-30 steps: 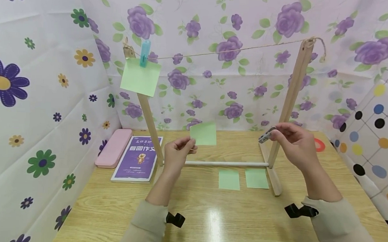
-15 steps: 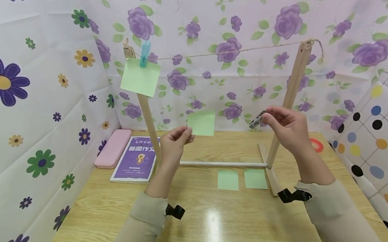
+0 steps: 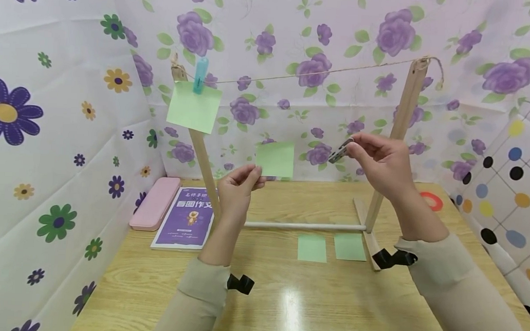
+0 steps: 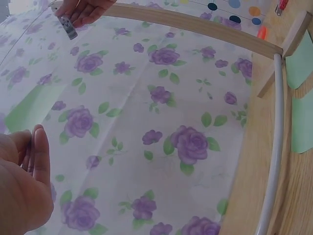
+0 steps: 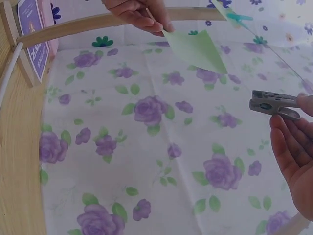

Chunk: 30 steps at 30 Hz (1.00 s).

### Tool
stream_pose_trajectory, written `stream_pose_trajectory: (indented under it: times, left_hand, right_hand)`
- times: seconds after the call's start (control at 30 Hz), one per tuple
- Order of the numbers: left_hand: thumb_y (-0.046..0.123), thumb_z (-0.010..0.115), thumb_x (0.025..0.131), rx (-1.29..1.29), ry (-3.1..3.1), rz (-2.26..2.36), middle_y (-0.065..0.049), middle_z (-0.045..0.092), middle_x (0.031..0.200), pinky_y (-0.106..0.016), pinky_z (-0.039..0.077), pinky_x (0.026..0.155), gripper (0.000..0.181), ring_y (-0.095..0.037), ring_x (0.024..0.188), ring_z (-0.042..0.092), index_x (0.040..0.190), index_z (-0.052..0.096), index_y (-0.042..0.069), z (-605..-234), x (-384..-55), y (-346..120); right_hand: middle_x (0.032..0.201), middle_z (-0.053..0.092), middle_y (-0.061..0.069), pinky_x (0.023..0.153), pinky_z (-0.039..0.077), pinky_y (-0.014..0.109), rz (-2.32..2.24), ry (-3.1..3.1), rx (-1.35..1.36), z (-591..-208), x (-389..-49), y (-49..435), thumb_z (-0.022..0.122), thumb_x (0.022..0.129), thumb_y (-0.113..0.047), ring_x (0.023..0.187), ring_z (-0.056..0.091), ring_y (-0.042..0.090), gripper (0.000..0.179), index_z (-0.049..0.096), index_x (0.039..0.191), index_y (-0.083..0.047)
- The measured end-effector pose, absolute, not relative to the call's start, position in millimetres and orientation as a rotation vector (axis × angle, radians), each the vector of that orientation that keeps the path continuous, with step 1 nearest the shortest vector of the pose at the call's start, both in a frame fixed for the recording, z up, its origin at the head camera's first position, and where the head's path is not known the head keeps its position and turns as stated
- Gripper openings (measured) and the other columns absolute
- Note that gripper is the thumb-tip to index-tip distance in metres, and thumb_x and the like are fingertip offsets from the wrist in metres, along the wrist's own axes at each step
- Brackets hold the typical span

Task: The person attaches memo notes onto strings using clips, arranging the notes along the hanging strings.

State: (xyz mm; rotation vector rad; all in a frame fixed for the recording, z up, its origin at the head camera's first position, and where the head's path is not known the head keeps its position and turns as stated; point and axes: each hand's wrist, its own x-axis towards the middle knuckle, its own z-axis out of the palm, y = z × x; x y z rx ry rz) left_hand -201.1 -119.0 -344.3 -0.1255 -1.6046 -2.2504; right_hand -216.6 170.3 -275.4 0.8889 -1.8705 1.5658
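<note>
Green note (image 3: 276, 158), grey clip (image 5: 272, 102) in hands (image 3: 235, 191) (image 3: 385, 165); sleeves (image 3: 441, 266) head-view only.

The paper notes (image 3: 275, 159) are pale green, the left clip (image 3: 200, 76) turquoise, the right clip (image 3: 340, 150) grey. The far cloth (image 3: 266, 14) is white with a purple-and-green rose print, the box (image 3: 155, 203) pink, the book (image 3: 186, 231) mostly purple.

Left hand (image 3: 238, 188): one, pinching, raised over bench (image 3: 260, 287) toward far edge; right hand (image 3: 385, 165): one, likewise pinching, well apart from left.
</note>
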Motion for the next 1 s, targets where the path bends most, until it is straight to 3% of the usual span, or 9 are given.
stream_pose_trajectory:
  times: [0.33, 0.67, 1.0]
  left_hand:
    - [0.003, 0.075, 0.091, -0.189, -1.568, -2.237, -0.007, 0.074, 0.085, -0.029, 0.063, 0.073, 0.011, -0.013, 0.07, 0.073, 0.099, 0.072, -0.004, -330.7, -203.3, -115.4]
    - [0.006, 0.074, 0.093, -0.229, -1.605, -2.174, -0.007, 0.074, 0.087, -0.03, 0.063, 0.075, 0.01, -0.012, 0.072, 0.072, 0.099, 0.072, -0.002, -321.4, -206.4, -116.1]
    - [0.003, 0.074, 0.092, -0.253, -1.561, -2.186, -0.006, 0.074, 0.084, -0.029, 0.063, 0.071, 0.013, -0.012, 0.069, 0.073, 0.099, 0.071, -0.007, -312.5, -208.7, -115.6]
  right_hand:
    - [0.086, 0.073, -0.007, 0.078, 0.06, 0.019, 1.46, -1.875, 0.974, -247.9, -218.1, 157.9, 0.065, 0.09, 0.016, 0.079, 0.072, 0.007, 0.011, 0.071, 0.099, 0.014]
    - [0.087, 0.073, -0.009, 0.069, 0.059, 0.018, 1.339, -1.814, 1.143, -209.3, -221.1, 142.1, 0.067, 0.089, 0.011, 0.075, 0.072, 0.007, 0.009, 0.071, 0.096, 0.013]
    - [0.084, 0.074, 0.015, 0.071, 0.06, 0.018, 1.174, -1.772, 1.249, -170.4, -223.2, 125.3, 0.068, 0.09, 0.009, 0.075, 0.072, 0.004, 0.006, 0.073, 0.093, 0.012]
